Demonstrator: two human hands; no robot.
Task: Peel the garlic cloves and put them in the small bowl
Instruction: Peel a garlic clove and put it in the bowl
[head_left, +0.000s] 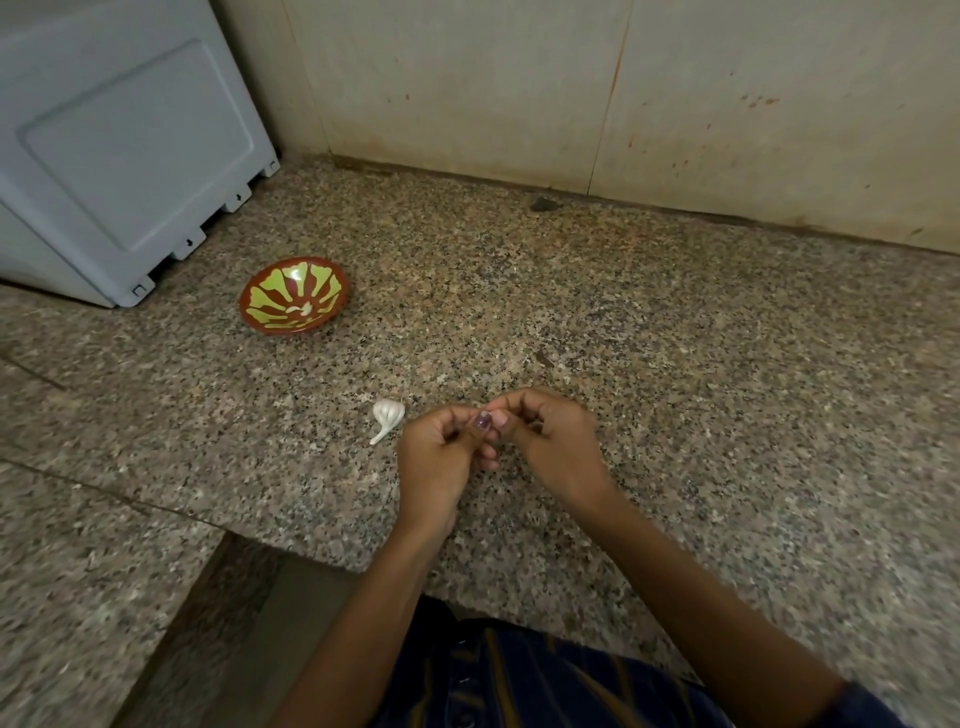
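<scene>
Head view: both hands meet over the counter (675, 338), the left hand (441, 452) and right hand (550, 441) curled together, pinching a clove (491, 418), pinkish and mostly hidden. The bowl (260, 317) lies well off to the far left, nearer the left hand. A white garlic bulb (388, 415) rests just left of the hands, its stem pointing toward the person.

One small bowl (293, 294) stands on the table (675, 338), with two pale peeled cloves (301, 309) inside it. One garlic bulb (387, 415) lies there. Two hands, left (441, 452) and right (550, 441), share one clove (491, 420). One grey appliance (124, 145) stands behind.
</scene>
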